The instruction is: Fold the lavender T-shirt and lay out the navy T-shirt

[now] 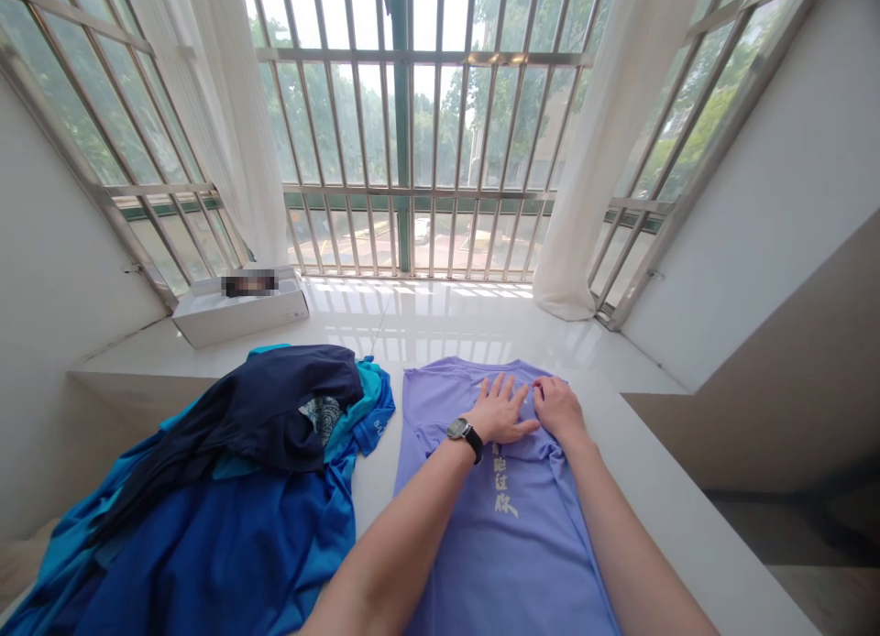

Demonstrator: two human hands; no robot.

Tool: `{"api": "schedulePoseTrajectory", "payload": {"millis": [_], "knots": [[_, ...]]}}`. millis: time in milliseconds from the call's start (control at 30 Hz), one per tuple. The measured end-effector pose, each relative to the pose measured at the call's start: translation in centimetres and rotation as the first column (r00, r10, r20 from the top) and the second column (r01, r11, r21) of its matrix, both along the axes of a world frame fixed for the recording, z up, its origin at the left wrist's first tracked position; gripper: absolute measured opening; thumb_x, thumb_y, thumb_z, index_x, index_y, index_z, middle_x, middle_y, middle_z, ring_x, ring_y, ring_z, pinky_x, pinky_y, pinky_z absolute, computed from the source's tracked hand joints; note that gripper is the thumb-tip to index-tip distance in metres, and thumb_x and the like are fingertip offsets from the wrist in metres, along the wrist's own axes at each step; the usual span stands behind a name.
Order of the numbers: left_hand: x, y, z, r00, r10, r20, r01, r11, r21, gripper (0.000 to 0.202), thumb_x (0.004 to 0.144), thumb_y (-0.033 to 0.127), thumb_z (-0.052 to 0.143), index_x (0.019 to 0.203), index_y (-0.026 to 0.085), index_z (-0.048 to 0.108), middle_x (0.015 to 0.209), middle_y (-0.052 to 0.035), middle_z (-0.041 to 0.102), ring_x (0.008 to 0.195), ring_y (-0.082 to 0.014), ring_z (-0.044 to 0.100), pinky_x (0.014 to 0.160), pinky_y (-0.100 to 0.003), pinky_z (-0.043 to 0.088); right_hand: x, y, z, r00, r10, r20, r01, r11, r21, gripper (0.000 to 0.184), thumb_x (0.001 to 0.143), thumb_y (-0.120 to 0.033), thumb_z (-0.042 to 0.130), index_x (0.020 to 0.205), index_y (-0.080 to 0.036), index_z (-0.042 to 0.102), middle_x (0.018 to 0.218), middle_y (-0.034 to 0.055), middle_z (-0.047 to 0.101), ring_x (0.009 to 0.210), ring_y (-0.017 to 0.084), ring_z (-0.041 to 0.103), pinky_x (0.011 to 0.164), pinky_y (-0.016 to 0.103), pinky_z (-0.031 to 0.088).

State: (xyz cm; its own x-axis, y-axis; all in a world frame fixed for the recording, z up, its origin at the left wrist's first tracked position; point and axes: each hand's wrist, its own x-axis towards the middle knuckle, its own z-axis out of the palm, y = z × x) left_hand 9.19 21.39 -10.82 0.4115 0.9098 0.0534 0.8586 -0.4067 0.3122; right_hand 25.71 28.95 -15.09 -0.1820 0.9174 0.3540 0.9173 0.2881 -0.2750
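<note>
A lilac T-shirt (509,544) with pale printed characters lies flat on the white ledge (660,489), collar end toward the window. My left hand (500,410), with a black watch on the wrist, rests flat on the shirt's upper part with fingers spread. My right hand (558,407) sits just beside it near the collar, fingers curled and pinching a bit of the lilac fabric.
A heap of blue, teal and navy clothes (226,489) lies left of the shirt. A long white box (240,308) sits at the back left by the barred bay window (412,159). White curtains (591,159) hang at both sides. The ledge drops off at right.
</note>
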Motion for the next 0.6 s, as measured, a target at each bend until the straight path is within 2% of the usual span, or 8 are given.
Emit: {"api": "schedulePoseTrajectory", "payload": {"millis": [100, 167, 233, 333, 400, 467, 567, 600], "knots": [[-1.7, -2.1, 1.9, 1.0, 0.005, -0.007, -0.004, 0.998, 0.058, 0.078, 0.094, 0.06, 0.042, 0.156, 0.018, 0.02, 0.162, -0.018, 0.014, 0.15, -0.0343, 0.005, 0.12, -0.057, 0.009, -0.2, -0.3, 0.3, 0.999, -0.009, -0.05, 0.009, 1.0, 0.001, 0.023, 0.091, -0.021, 0.045, 0.1, -0.016, 0.066, 0.103, 0.0136, 0.063, 0.094, 0.026, 0.056, 0.087, 0.038, 0.042], [-3.2, -4.4, 3.5, 0.999, 0.024, -0.028, -0.021, 0.996, 0.083, 0.079, 0.093, 0.057, 0.048, 0.155, 0.016, 0.021, 0.162, -0.0195, 0.014, 0.15, -0.0349, 0.005, 0.119, -0.058, 0.01, -0.3, -0.5, 0.6, 0.995, -0.006, -0.102, 0.006, 1.0, -0.005, 0.023, 0.091, -0.022, 0.045, 0.099, -0.016, 0.066, 0.105, 0.0151, 0.062, 0.095, 0.027, 0.057, 0.088, 0.04, 0.043], [-4.8, -7.6, 5.0, 0.997, 0.059, -0.042, -0.054, 0.992, 0.111, 0.078, 0.093, 0.054, 0.052, 0.153, 0.013, 0.024, 0.16, -0.022, 0.018, 0.149, -0.0364, 0.009, 0.118, -0.059, 0.014, -0.3, -0.5, 1.1, 0.986, 0.003, -0.165, -0.007, 1.0, -0.027, 0.021, 0.089, -0.025, 0.048, 0.095, -0.016, 0.066, 0.103, 0.0152, 0.063, 0.094, 0.027, 0.058, 0.088, 0.041, 0.044], [-6.9, -13.9, 6.2, 0.994, 0.103, 0.039, -0.108, 0.984, 0.141, 0.072, 0.093, 0.049, 0.055, 0.151, 0.014, 0.031, 0.158, -0.0213, 0.026, 0.148, -0.0347, 0.017, 0.117, -0.058, 0.022, 0.1, -0.9, 2.4, 0.96, 0.006, -0.279, -0.026, 0.997, -0.068, 0.022, 0.087, -0.03, 0.051, 0.094, -0.015, 0.065, 0.097, 0.0137, 0.065, 0.09, 0.025, 0.062, 0.086, 0.04, 0.048], [-7.9, -19.0, 6.2, 0.978, 0.123, 0.169, -0.15, 0.975, 0.161, 0.062, 0.093, 0.044, 0.057, 0.146, 0.018, 0.039, 0.155, -0.0176, 0.035, 0.147, -0.032, 0.023, 0.116, -0.056, 0.027, 0.8, -2.2, 3.5, 0.935, 0.014, -0.355, -0.042, 0.997, -0.07, 0.027, 0.088, -0.034, 0.051, 0.101, -0.015, 0.064, 0.102, 0.0135, 0.066, 0.094, 0.024, 0.063, 0.087, 0.039, 0.051], [-8.4, -24.3, 5.4, 0.934, 0.138, 0.331, -0.194, 0.971, 0.142, 0.051, 0.095, 0.039, 0.054, 0.142, 0.021, 0.045, 0.15, -0.014, 0.043, 0.143, -0.0276, 0.033, 0.115, -0.049, 0.034, 2.1, -4.9, 4.6, 0.911, 0.044, -0.41, -0.073, 0.996, -0.055, 0.032, 0.089, -0.039, 0.05, 0.107, -0.016, 0.062, 0.11, 0.0126, 0.066, 0.101, 0.022, 0.063, 0.088, 0.037, 0.052], [-8.4, -31.9, 3.2, 0.822, 0.226, 0.524, -0.295, 0.954, 0.053, 0.035, 0.097, 0.034, 0.049, 0.131, 0.025, 0.057, 0.141, -0.0109, 0.054, 0.13, -0.0234, 0.052, 0.108, -0.04, 0.045, 5.3, -12.1, 5.4, 0.868, 0.121, -0.482, -0.158, 0.987, -0.038, 0.035, 0.088, -0.047, 0.052, 0.107, -0.02, 0.063, 0.113, 0.0088, 0.066, 0.103, 0.02, 0.064, 0.088, 0.034, 0.054], [-8.3, -34.2, 2.2, 0.782, 0.257, 0.568, -0.328, 0.944, 0.024, 0.032, 0.097, 0.035, 0.049, 0.125, 0.026, 0.061, 0.137, -0.0101, 0.058, 0.126, -0.0231, 0.055, 0.106, -0.038, 0.047, 6.6, -15.2, 5.3, 0.819, 0.15, -0.554, -0.197, 0.98, -0.025, 0.037, 0.086, -0.05, 0.055, 0.108, -0.021, 0.064, 0.115, 0.0091, 0.066, 0.105, 0.022, 0.064, 0.091, 0.036, 0.054]]}}
